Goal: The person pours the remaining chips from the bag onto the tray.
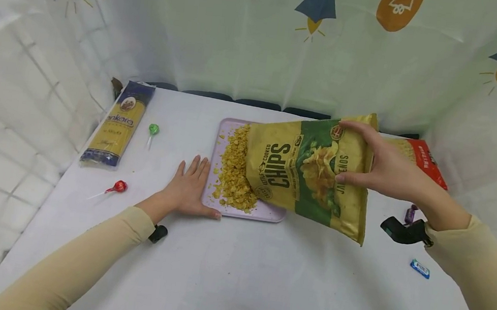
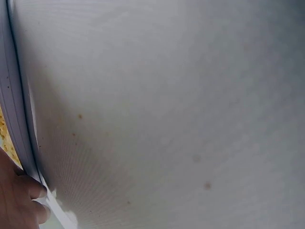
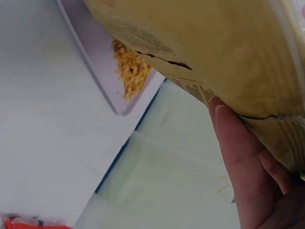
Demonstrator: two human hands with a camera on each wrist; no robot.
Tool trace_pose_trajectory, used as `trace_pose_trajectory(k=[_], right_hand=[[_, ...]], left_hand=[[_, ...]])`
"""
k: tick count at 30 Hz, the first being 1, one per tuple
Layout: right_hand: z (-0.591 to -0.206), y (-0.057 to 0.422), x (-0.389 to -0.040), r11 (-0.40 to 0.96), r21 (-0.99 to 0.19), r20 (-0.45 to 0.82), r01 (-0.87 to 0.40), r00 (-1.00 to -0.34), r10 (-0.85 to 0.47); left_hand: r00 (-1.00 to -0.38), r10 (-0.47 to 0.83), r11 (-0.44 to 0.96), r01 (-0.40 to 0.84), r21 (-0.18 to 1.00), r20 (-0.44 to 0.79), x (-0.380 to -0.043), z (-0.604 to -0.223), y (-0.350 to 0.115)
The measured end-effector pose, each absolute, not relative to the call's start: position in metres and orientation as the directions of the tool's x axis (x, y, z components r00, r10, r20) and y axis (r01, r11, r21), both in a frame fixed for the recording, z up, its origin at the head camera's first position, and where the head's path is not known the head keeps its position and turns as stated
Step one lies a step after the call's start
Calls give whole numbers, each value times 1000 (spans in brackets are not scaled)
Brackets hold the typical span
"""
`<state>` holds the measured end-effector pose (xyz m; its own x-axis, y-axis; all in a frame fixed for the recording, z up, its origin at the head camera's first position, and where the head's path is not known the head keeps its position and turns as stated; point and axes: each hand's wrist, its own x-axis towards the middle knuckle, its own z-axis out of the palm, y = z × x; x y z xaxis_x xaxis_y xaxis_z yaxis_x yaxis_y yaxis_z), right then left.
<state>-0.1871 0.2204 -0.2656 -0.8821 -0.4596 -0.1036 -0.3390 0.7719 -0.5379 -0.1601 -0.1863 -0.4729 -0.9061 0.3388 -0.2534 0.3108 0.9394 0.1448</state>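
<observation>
My right hand (image 1: 392,166) grips a yellow and green bag of chips (image 1: 281,164) by its closed end, thumb on the front. The bag is held on its side, its mouth over a lilac tray (image 1: 271,214). Crushed yellow chips (image 1: 237,174) lie heaped along the tray's left half; the bag hides the right part. In the right wrist view, fingers (image 3: 238,152) lie against the bag's back (image 3: 205,52). My left hand (image 1: 189,189) spreads its fingers at the tray's left edge, thumb at the front corner. The left wrist view shows that hand (image 2: 19,195) against the tray's side (image 2: 16,90).
A pasta packet (image 1: 118,125), a green lollipop (image 1: 153,130) and a red lollipop (image 1: 118,187) lie on the left. To the right are a red-ended packet (image 1: 427,162), a purple wrapped candy (image 1: 409,214) and a blue wrapped candy (image 1: 420,268). A patterned curtain (image 1: 243,37) hangs behind the table.
</observation>
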Motion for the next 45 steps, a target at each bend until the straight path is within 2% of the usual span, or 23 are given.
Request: trace_pose_trajectory(k=[23, 37, 45], right_hand=[[-260, 207, -190, 754, -549, -70, -360, -879, -471], [-261, 198, -197, 796, -496, -110, -347, -884, -454], [-267, 200, -197, 767, -506, -80, -393, -865, -496]], left_hand=[[-909, 344, 937, 315, 152, -235, -160, -474, -187], [-906, 335, 940, 301, 161, -259, -158, -469, -186], [-906, 333, 941, 303, 151, -260, -159, -470, -186]])
